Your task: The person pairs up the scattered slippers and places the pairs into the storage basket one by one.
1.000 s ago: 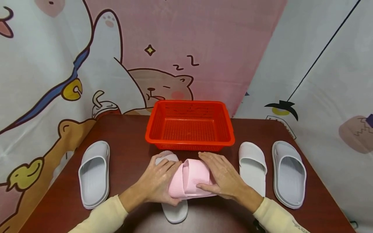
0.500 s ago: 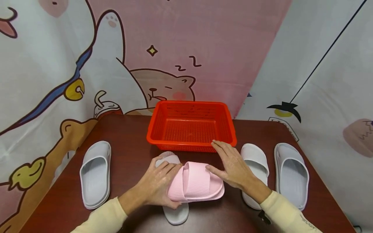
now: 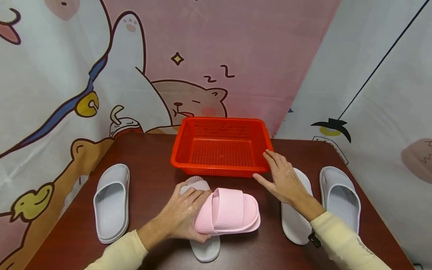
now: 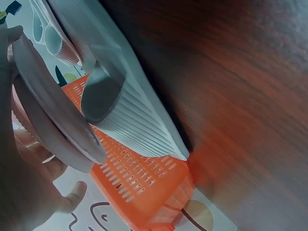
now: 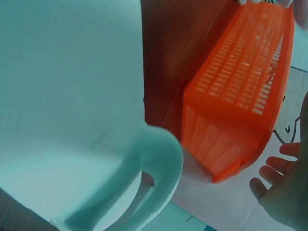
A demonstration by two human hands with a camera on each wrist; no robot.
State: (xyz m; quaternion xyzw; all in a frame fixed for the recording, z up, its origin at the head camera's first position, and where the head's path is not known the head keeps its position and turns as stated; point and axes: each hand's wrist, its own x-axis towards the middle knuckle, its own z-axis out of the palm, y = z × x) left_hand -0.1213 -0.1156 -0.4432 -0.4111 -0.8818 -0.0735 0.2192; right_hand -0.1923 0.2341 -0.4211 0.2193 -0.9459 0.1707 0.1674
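Observation:
My left hand point(image 3: 183, 210) grips two pink slippers point(image 3: 230, 208) laid against each other, soles and ribbed straps showing. The slippers are held above a white slipper point(image 3: 206, 249), which they and the hand partly cover. In the left wrist view, pale soles point(image 4: 57, 106) lie against the hand, beside the ribbed white slipper point(image 4: 139, 120). My right hand point(image 3: 283, 180) holds nothing; its fingers extend toward the right front corner of the red basket point(image 3: 219, 167). Beneath that hand and forearm lies another white slipper point(image 3: 295, 225), partly hidden; it fills the left of the right wrist view.
One grey slipper point(image 3: 110, 210) lies at the left of the dark brown table point(image 3: 148, 161). Another grey slipper point(image 3: 342, 206) is at the right, partly behind the right sleeve. The basket stands at the back, before a cartoon-printed cloth point(image 3: 263, 56).
My right hand has left the pink slippers and moved right and away from me, to the basket's corner. The left hand keeps its grip on the slippers, nearly in place.

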